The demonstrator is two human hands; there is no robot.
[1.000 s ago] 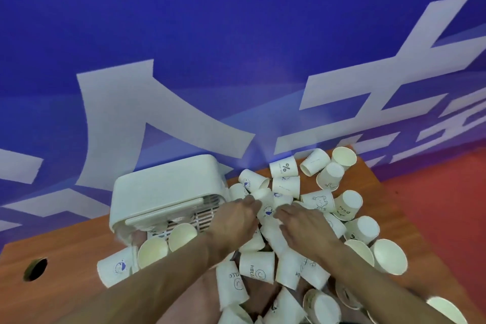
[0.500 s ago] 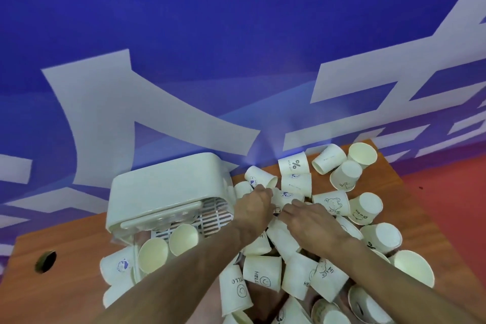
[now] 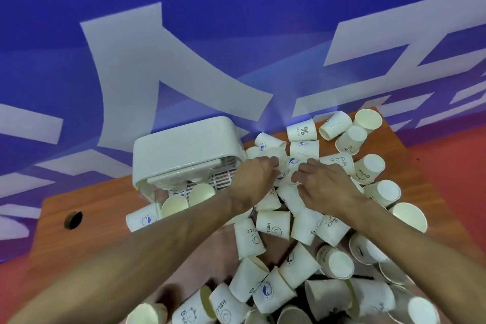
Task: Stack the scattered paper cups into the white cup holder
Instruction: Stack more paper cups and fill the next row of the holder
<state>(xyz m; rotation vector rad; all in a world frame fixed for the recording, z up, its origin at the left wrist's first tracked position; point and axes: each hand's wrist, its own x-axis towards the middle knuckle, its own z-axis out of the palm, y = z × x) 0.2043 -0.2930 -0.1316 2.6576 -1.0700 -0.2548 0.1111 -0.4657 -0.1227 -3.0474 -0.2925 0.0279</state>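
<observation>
Dozens of paper cups [image 3: 273,223] lie scattered on the wooden surface [image 3: 105,205]. Most are on their sides or upturned, heaped below both grips and spreading off to the right of them. The left grip [image 3: 253,179] has its fingertips closed on a plain cup [image 3: 279,156] at the far edge of the heap. The right grip [image 3: 326,187] sits just beside it on the right, knuckles up, with its fingers curled down among the cups; I cannot tell whether it holds one. A blue-emblem cup [image 3: 293,162] shows in the narrow gap between the two grips.

The white cup holder [image 3: 184,147] stands just left of the left grip, its slatted front facing the person. Two open-mouthed cups [image 3: 201,193] sit at its lower edge. Further left of the holder, a round hole [image 3: 73,219] pierces the surface. Beyond both grips rises a blue wall [image 3: 210,8] with large white strokes.
</observation>
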